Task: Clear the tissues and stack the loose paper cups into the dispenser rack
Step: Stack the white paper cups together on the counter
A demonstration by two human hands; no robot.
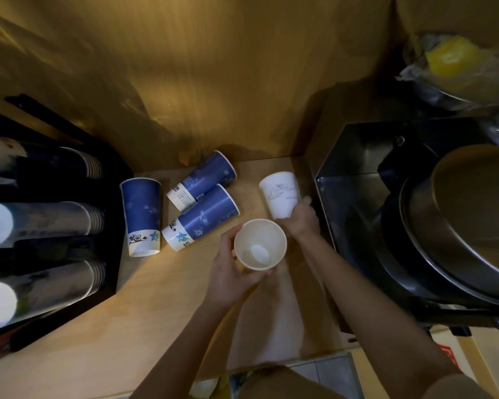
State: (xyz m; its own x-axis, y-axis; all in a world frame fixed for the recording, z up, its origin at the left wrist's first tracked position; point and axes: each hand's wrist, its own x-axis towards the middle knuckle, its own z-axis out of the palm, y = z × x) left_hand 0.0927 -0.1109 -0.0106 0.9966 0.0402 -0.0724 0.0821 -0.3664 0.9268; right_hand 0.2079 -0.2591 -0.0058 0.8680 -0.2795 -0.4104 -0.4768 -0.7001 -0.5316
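My left hand (231, 269) holds a white paper cup (260, 244) upright, its mouth facing the camera. Just beyond it my right hand (301, 216) grips a second white cup (281, 194) by its lower end; that cup stands mouth-down on the wooden counter (156, 312). Three blue paper cups lie on their sides to the left: one (141, 216) nearest the rack, one (203, 180) at the back, one (200, 217) in front of it. The black dispenser rack (110, 174) at the far left holds three rows of stacked cups. No tissues are in view.
A steel machine with a large round lid (455, 226) fills the right side, its metal side panel (355, 174) close to my right hand. A wooden wall rises behind the counter. A bag with something yellow (450, 59) sits at the upper right.
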